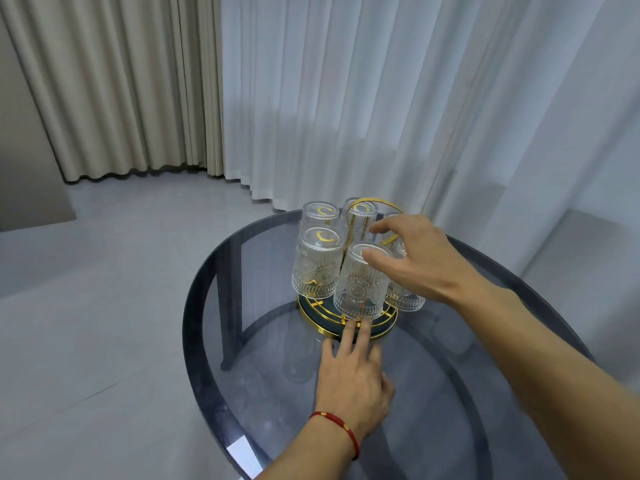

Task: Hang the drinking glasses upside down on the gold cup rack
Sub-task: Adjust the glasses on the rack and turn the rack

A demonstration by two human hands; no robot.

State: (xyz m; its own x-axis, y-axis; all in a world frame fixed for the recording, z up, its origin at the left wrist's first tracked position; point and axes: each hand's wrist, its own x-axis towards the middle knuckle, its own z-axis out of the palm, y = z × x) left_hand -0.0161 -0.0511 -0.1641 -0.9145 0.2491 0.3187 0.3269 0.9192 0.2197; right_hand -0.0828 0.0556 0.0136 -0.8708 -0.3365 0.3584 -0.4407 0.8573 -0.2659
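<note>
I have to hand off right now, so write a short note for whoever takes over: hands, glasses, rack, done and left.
Left hand: open, fingertips resting on the near rim of the gold cup rack, steadying it.
Right hand: fingers on the base of the nearest glass, which sits upside down on the rack; grip looks loose.
Done: at least five glasses hang upside down on the rack, on the glass table; the rest is hidden behind the right hand.
Left: no loose glass shows. Check the front glass is seated, then let go.

The drinking glasses [360, 282] are clear pressed glass with ribbed, embossed patterns. The cup rack [348, 325] is shiny gold metal around a dark base. The table [263, 306] is smooth, glossy smoked glass. The curtains [346, 98] are matt cloth.
</note>
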